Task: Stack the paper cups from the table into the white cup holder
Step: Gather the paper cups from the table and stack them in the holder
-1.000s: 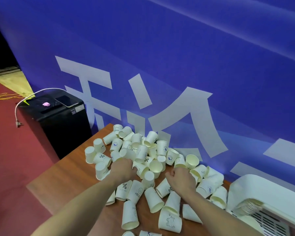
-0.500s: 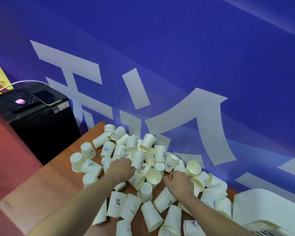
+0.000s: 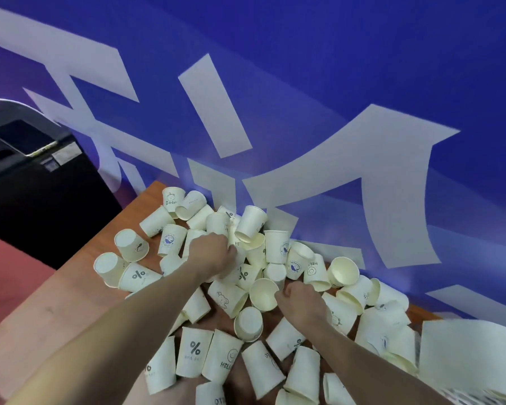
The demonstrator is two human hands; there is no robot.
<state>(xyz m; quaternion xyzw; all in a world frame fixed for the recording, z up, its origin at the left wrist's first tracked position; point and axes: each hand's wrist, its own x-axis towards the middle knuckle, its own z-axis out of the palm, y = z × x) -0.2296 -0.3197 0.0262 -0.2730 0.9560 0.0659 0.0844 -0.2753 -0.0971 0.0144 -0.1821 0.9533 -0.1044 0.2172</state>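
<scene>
Both hands' curled fingers (image 3: 231,252) grip smooth tapered paper cups (image 3: 263,293).

Both hands, left (image 3: 214,252) and right (image 3: 300,299), fingers curled among heaped paper cups (image 3: 278,247) on table (image 3: 56,305).

Roughly forty paper cups (image 3: 276,247) heaped on one wooden counter (image 3: 56,305); overlap hides some. One white cup holder (image 3: 468,355) at four o'clock, one black cabinet (image 3: 41,200) at nine o'clock, two hands: left hand (image 3: 212,252), right hand (image 3: 300,299).
</scene>
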